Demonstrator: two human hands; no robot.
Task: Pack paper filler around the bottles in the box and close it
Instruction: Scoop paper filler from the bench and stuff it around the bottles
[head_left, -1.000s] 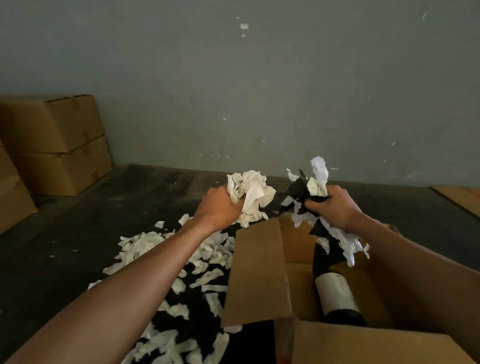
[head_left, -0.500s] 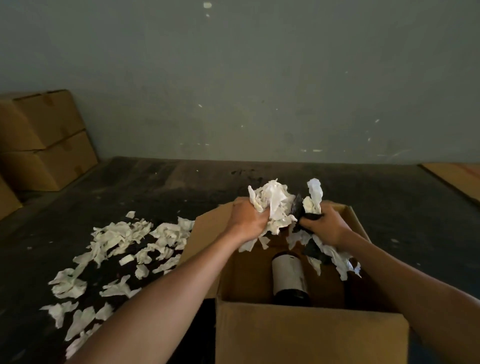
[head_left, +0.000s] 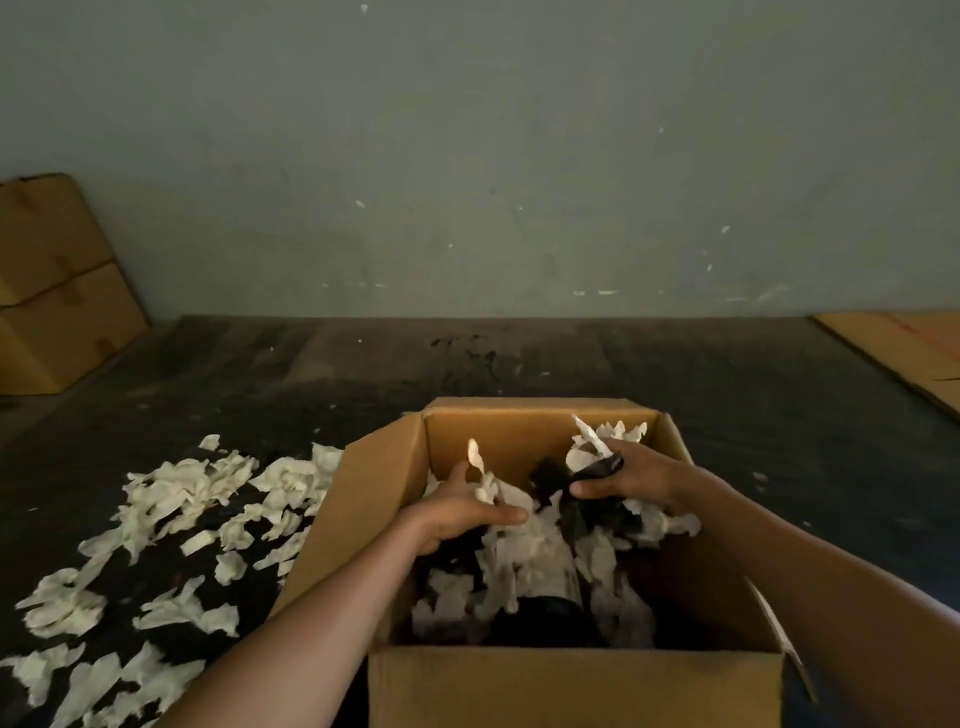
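Between the two forearms stands an open brown cardboard box, its flaps folded outward, and both hands are down inside it. Left hand has its fingers loosely spread, thumb stretched to the right, resting on a heap of crumpled white paper filler with a few scraps caught among the fingers. Right hand curls its fingers round a bunch of mixed white and black paper scraps, holding it near the box's far wall. Beneath the hands lies a dark glass bottle with a pale label, its base toward the near wall, partly buried in filler. Left of the left forearm, loose white paper shreds are scattered over the dark floor. Farther off on that side, two stacked brown cartons stand against the grey-green wall. Beyond the right hand, a flat cardboard sheet lies on the floor.
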